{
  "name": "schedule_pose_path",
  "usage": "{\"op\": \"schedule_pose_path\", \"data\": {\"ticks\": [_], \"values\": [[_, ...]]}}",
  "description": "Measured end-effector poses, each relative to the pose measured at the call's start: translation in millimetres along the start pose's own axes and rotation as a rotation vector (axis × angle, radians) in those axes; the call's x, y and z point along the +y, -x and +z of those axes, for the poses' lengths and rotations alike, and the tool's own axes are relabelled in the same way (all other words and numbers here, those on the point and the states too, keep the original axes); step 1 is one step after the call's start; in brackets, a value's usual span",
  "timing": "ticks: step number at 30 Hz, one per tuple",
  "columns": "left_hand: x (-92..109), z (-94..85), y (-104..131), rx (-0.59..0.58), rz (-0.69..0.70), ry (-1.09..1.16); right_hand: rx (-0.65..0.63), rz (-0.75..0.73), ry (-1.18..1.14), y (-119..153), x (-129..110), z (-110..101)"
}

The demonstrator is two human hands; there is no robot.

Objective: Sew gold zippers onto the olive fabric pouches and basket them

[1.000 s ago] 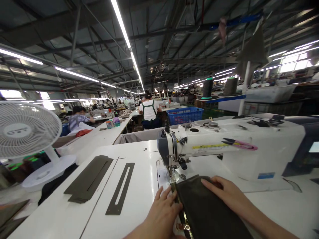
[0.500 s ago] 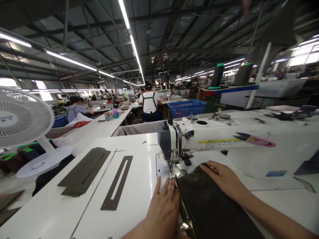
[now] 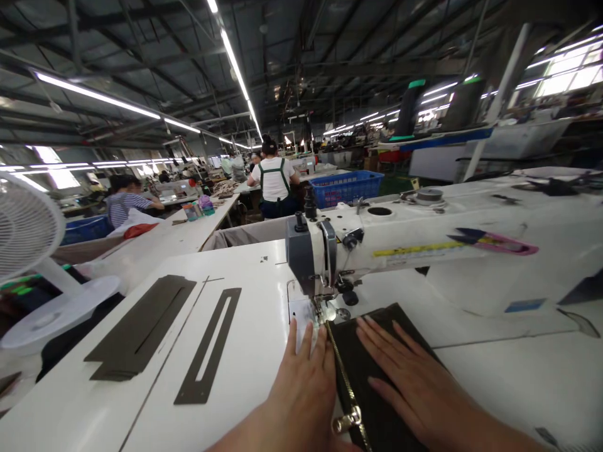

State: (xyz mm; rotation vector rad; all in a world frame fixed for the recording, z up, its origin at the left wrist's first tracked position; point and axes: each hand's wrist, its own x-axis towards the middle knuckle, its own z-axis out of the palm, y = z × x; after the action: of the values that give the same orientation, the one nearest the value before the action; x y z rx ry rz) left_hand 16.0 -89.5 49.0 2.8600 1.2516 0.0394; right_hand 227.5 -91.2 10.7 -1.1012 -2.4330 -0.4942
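Note:
A dark piece of material (image 3: 362,370) lies on the white table, its far end by the needle and presser foot of the sewing machine (image 3: 306,251). Along its left edge runs a gold zipper (image 3: 343,370) with a metal slider (image 3: 347,419) near the bottom. My left hand (image 3: 304,380) rests flat just left of the zipper, fingertips close to the presser foot, fingers apart. My right hand (image 3: 409,370) lies flat on top of the dark piece with its fingers spread.
On the table's left are stacked dark pieces (image 3: 141,329) and a slotted strip (image 3: 210,345). A white fan (image 3: 28,232) stands far left. Pink-handled snips (image 3: 494,240) lie against the machine arm. Beyond are a blue basket (image 3: 346,187) and a seated person (image 3: 273,179).
My right hand has let go of the dark piece's far edge and now lies flat on it. The piece has flattened out. The camera view has shifted slightly.

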Motion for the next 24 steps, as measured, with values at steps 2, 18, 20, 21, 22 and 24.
{"op": "schedule_pose_path", "data": {"ticks": [2, 18, 20, 21, 22, 24], "values": [[1.6, -10.6, 4.0, 0.007, -0.010, 0.070, -0.017, 0.061, -0.016, 8.5, -4.9, 7.1], [-18.8, 3.8, 89.8, 0.449, 0.160, 0.022, -0.071, 0.050, -0.166, 2.4, -14.7, -4.4], [-55.2, -1.4, 103.7, 0.502, -0.197, -0.195, 0.020, -0.020, -0.122, -1.6, -16.8, -15.7], [-72.5, -1.9, 110.9, 0.510, -0.300, -0.290, 0.065, -0.048, -0.104, -2.9, -20.4, -21.0], [-87.0, -1.0, 118.0, 0.510, -0.401, -0.363, 0.097, -0.081, -0.103, -3.4, -26.3, -25.2], [-103.5, 4.1, 130.2, 0.393, -0.462, -0.400, 0.094, -0.093, -0.158, -1.4, -44.6, -28.7]]}}
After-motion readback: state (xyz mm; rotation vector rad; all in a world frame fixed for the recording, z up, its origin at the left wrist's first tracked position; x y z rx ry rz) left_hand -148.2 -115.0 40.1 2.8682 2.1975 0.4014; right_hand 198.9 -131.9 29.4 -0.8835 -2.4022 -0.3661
